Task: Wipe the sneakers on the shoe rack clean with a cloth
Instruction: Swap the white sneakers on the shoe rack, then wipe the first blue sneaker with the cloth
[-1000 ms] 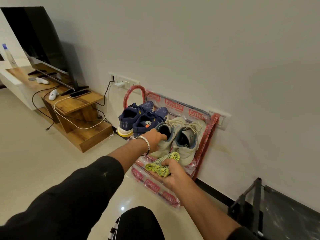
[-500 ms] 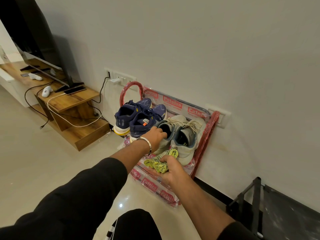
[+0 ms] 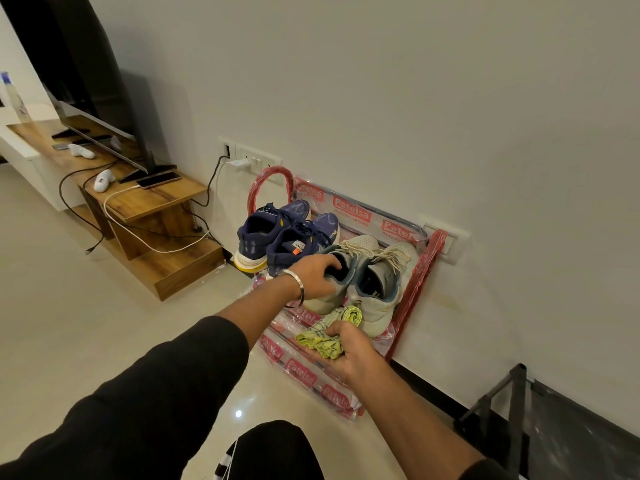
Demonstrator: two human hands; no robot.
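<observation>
Because I need one shoe steady before I can rub it, my left hand (image 3: 317, 277) curls over the heel collar of the left pale grey-green knit sneaker (image 3: 337, 271), fingers hooked into its opening and thumb against the outside, so I can lift it or tilt it toward me. Its twin, the right pale grey-green knit sneaker (image 3: 379, 289), sits touching it on the red plastic-wrapped metal shoe rack (image 3: 414, 289) that leans at the white wall. Beside them on the same shelf stand 2 navy blue mesh sneakers with white and yellow soles (image 3: 277, 237), left alone for now.

My right hand (image 3: 349, 353) grips the crumpled yellow-green checked cloth (image 3: 327, 336) in a loose bunch, fingers wrapped under it, held just in front of the pale pair's heels so it is ready to meet the shoe. The cloth does not seem to press on any shoe yet; I judge the wiping has hardly begun, with all 4 sneakers on the rack.
</observation>
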